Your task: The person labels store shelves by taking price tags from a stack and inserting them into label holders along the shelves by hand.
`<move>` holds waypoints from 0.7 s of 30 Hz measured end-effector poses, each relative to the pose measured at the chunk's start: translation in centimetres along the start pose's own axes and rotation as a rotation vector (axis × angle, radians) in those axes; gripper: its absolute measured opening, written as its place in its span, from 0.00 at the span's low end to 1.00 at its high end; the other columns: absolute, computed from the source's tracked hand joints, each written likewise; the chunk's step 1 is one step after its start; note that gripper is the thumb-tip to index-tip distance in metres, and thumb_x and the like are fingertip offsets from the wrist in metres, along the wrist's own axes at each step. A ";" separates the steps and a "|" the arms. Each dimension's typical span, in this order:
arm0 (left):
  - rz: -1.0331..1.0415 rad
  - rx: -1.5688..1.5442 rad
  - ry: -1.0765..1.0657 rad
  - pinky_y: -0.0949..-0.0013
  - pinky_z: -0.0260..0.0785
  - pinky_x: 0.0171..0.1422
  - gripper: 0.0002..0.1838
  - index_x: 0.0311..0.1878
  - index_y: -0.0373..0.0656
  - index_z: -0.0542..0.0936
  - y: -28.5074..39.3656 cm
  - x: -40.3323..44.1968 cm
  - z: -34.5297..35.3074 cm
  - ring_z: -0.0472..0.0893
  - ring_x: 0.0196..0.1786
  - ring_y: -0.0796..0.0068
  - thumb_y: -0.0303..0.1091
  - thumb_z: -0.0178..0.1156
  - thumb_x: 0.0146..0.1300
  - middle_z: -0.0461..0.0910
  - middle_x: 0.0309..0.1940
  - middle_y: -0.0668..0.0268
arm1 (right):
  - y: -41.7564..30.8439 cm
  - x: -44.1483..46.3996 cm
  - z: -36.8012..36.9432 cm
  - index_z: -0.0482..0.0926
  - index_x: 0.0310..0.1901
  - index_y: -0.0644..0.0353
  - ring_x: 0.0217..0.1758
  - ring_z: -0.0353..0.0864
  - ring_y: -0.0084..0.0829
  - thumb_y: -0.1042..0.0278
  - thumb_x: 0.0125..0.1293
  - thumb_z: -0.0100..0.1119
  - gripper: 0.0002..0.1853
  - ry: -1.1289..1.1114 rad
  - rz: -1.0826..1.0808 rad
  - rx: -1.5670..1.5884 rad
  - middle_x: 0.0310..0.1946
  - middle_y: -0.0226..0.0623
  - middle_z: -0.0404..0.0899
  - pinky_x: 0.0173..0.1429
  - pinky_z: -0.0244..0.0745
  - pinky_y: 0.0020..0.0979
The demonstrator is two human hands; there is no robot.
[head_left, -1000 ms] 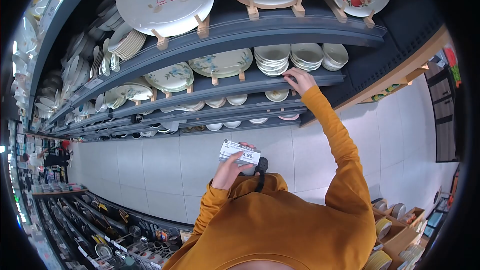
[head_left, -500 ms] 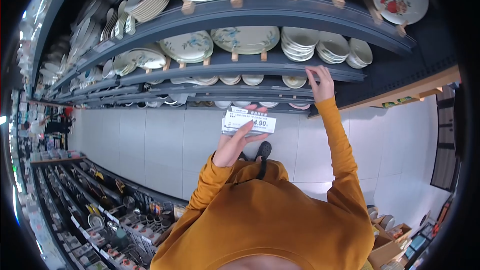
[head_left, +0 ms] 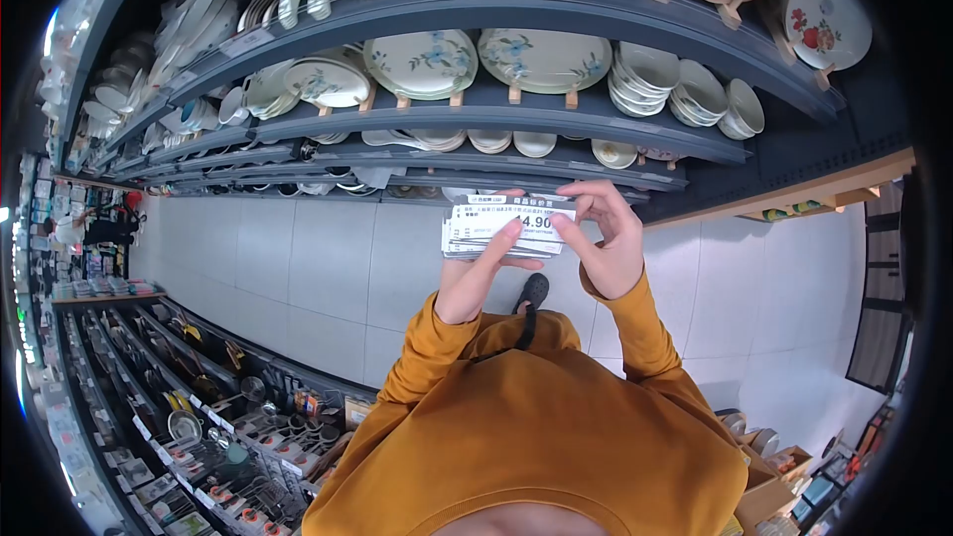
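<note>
A stack of white printed price labels is held in front of the body, over the floor. My left hand grips the stack from the left, thumb on top and fingers beneath. At the stack's right end, my right hand pinches the top label between thumb and fingers. The large number on the top label is partly covered by my thumbs. Beyond the hands stands a dark shelf with blue-flowered oval plates on wooden stands and stacked bowls.
Large plates on wooden stands fill the upper shelf. Racks of kitchen utensils stand at the lower left. Wooden boxes are at the lower right. Tiled floor lies between, with a dark shoe on it.
My right hand has come down from the shelf edge to the label stack and taken hold of its right end. The view has shifted, so the shelf's contents appear further right.
</note>
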State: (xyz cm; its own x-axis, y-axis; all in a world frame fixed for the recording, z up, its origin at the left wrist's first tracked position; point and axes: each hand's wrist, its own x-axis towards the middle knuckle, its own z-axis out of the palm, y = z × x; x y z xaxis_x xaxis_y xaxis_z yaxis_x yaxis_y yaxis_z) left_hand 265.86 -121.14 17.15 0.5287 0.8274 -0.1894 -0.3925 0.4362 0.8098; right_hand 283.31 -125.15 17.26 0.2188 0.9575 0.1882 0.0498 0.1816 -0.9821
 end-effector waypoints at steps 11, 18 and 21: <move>0.062 -0.038 0.013 0.67 0.79 0.43 0.22 0.64 0.38 0.68 7.3 -8.9 -12.5 0.82 0.47 0.70 0.30 0.57 0.68 0.79 0.50 0.61 | -3.2 -2.6 16.8 0.74 0.53 0.65 0.33 0.69 0.15 0.79 0.64 0.60 0.15 -0.064 -0.075 -0.095 0.26 0.24 0.69 0.45 0.68 0.21; 0.130 -0.095 -0.006 0.66 0.79 0.44 0.18 0.60 0.38 0.71 13.0 -16.1 -23.8 0.82 0.48 0.70 0.29 0.56 0.68 0.79 0.50 0.61 | -3.8 -4.2 30.9 0.75 0.54 0.64 0.39 0.78 0.19 0.75 0.67 0.57 0.14 -0.149 -0.036 -0.028 0.38 0.33 0.79 0.48 0.72 0.25; 0.183 -0.132 0.043 0.66 0.79 0.44 0.17 0.59 0.37 0.71 14.8 -18.5 -27.1 0.82 0.47 0.70 0.28 0.56 0.68 0.79 0.50 0.61 | -4.3 -4.2 35.3 0.75 0.54 0.64 0.41 0.79 0.21 0.75 0.67 0.56 0.14 -0.207 -0.087 -0.083 0.44 0.37 0.80 0.48 0.73 0.25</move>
State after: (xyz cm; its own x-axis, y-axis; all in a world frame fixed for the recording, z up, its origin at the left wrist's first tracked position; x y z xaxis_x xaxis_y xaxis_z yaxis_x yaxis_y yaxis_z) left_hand 229.85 -120.37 17.56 0.4082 0.9101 -0.0717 -0.5758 0.3177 0.7533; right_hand 247.77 -122.02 20.39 0.0056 0.9661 0.2583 0.1417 0.2549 -0.9565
